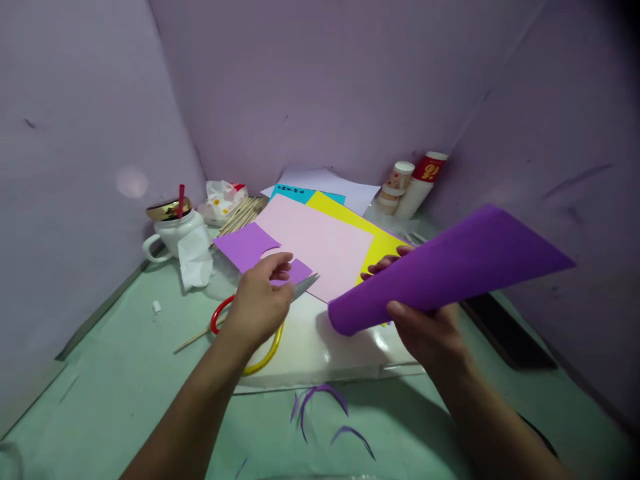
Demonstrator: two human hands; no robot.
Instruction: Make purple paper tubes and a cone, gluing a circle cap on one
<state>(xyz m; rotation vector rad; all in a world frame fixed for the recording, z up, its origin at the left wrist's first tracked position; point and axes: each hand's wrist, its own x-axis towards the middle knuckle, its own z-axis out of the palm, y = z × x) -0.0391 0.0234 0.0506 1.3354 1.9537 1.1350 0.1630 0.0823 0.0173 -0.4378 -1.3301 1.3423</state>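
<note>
My right hand (425,320) grips a purple paper sheet (450,267) rolled into a cone, thumb on top and fingers under it, held above the table. My left hand (260,300) hovers over a pair of scissors (250,333) with red and yellow handles, its fingers curled near a cut purple paper piece (245,245) and the scissor blades (306,285). Whether it grips anything is unclear. A pink sheet (320,247) lies between the hands, over yellow (375,237) and blue (300,193) sheets.
A white mug (173,233) with a gold lid and red straw stands at the left beside a tissue. Wooden sticks (243,213) and a plastic bag lie behind. Paper cups (410,183) stand at the back right. Purple paper trimmings (325,407) lie on the green table near me.
</note>
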